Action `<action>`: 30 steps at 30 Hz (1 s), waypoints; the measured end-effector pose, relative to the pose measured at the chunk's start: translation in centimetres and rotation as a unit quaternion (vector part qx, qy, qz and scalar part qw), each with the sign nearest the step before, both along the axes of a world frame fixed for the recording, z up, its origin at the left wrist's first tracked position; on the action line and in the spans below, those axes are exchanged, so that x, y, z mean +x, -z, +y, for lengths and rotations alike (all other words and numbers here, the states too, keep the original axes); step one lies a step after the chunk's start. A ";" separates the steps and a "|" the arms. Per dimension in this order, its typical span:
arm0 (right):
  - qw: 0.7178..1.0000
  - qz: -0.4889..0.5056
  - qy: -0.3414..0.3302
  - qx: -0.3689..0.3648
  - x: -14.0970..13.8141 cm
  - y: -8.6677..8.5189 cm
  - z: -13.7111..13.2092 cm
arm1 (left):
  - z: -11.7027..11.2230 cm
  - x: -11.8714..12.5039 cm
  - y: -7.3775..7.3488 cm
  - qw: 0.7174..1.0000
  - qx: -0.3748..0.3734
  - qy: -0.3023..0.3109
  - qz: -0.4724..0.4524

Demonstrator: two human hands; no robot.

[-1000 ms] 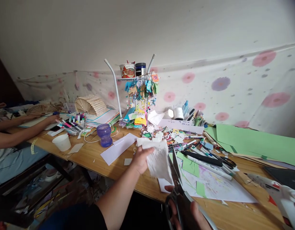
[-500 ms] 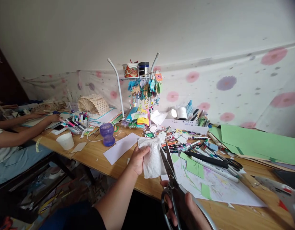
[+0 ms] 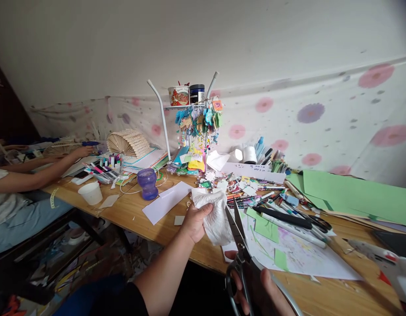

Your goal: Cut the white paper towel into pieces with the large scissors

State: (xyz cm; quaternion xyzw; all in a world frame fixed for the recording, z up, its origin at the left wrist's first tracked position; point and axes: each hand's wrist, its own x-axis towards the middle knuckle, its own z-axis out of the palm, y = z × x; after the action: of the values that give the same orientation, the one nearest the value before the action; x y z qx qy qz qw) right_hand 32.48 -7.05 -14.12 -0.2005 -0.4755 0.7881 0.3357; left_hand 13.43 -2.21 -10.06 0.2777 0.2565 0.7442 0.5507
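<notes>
As the left grip (image 3: pixel 193 224) pinches it, white tissue (image 3: pixel 218 224) extends toward scissors (image 3: pixel 241 247).

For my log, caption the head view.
Left hand pinches a white paper towel; right hand holds open scissors beside it.

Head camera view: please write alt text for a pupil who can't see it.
The left hand grips a white tissue; the right hand holds open scissors beside it, at a wooden table strewn with pens and green paper. Another person's arms show at left.

Tissue (image 3: pixel 218 223) left of scissors (image 3: pixel 242 250)
</notes>
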 end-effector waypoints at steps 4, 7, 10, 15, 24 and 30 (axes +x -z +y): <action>1.000 -0.003 -0.001 -0.013 0.0 -0.3 0.0 | 0.0 0.2 0.3 1.000 -0.013 -0.014 0.006; 1.000 -0.013 0.007 -0.014 0.0 -0.8 -0.3 | 0.0 0.2 0.5 1.000 -0.025 -0.016 0.003; 1.000 -0.017 0.014 -0.009 0.0 -1.3 -0.6 | 0.0 0.2 0.5 0.999 -0.034 -0.016 0.008; 1.000 -0.008 0.014 -0.004 0.1 -1.2 -0.5 | 0.0 0.3 0.6 0.999 -0.027 -0.012 0.022; 0.995 -0.062 0.056 0.054 0.1 -1.2 -0.6 | 0.2 0.4 1.2 0.998 -0.052 -0.029 0.034; 0.989 -0.088 0.065 0.102 0.5 -1.1 -0.6 | 0.5 0.4 1.7 0.998 -0.049 -0.018 0.044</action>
State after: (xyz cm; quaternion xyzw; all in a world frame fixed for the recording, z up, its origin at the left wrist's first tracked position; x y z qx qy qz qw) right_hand 32.99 -7.69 -13.04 -0.2646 -0.5669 0.6913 0.3616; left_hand 13.84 -1.73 -11.79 0.2781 0.3214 0.7277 0.5384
